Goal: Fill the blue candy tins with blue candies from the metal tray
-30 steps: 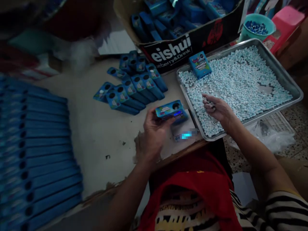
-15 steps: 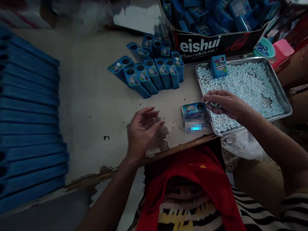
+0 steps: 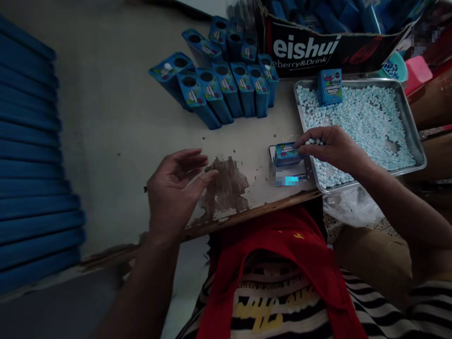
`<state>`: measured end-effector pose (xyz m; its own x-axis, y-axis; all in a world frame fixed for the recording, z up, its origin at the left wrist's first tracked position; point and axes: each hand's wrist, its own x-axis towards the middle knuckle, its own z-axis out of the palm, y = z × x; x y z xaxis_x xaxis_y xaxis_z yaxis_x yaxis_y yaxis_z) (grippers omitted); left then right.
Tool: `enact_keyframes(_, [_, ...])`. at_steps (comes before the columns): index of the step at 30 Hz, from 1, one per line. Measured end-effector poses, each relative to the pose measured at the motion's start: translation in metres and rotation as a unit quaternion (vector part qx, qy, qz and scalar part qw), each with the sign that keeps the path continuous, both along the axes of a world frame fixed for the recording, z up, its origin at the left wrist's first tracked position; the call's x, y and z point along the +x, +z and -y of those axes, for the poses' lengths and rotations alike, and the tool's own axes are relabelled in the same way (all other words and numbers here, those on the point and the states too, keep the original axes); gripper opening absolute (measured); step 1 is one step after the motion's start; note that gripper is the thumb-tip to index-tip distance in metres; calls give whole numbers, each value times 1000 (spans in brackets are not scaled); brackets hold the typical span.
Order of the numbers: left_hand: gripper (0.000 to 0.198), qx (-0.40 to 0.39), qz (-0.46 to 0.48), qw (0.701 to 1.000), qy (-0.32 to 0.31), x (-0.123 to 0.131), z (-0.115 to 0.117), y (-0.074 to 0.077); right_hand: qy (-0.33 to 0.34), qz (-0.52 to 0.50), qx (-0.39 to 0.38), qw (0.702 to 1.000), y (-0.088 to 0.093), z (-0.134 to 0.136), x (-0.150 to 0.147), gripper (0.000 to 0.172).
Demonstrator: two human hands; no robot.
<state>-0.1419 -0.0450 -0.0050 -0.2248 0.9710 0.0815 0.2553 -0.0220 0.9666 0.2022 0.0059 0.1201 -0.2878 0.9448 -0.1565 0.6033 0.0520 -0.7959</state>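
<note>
My right hand (image 3: 328,146) is curled around several small pale-blue candies (image 3: 314,141). Its fingertips are at the right end of a small blue candy box (image 3: 285,153), covering that end; I cannot tell whether candies are dropping in. Under the box is a flat pocket scale (image 3: 291,180) with a glowing blue display. A metal tray (image 3: 376,176) of the same candies lies beneath and beyond this hand, and another blue box (image 3: 330,88) stands in it. My left hand (image 3: 176,183) hovers over the table, fingers apart, holding nothing.
Several blue boxes with round holes (image 3: 226,87) stand grouped at the table's back. A long stack of blue boxes (image 3: 31,155) lines the left. Behind the tray are a black carton (image 3: 300,52) of blue boxes and a teal bowl (image 3: 400,70). The wooden table edge (image 3: 254,214) is worn.
My left hand has moved left, away from the scale. My right hand has come to the small box's end with the candies. The camera view has shifted slightly.
</note>
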Motion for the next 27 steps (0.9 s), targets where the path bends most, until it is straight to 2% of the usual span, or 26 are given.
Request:
enact_keyframes(6, [43,-18,-12,1000,-2,8,3,9,-1,-22,3,1000,0,0,1,27])
enact_keyframes(12, [37,-16,-21,1000,-3,15,2,19,-15,-73,-46,996,-2,1,3,30])
enact_keyframes(18, [36,-13,-23,1000,-14,20,-1,18,-31,-167,-138,976,-4,-1,6,27])
enact_keyframes(23, [36,-24,-29,999,-29,24,0,18,-41,-218,-158,962,-5,-1,7,23])
enact_keyframes(27, [35,-27,-30,998,-41,26,1,19,-50,-243,-173,953,-4,-1,6,27])
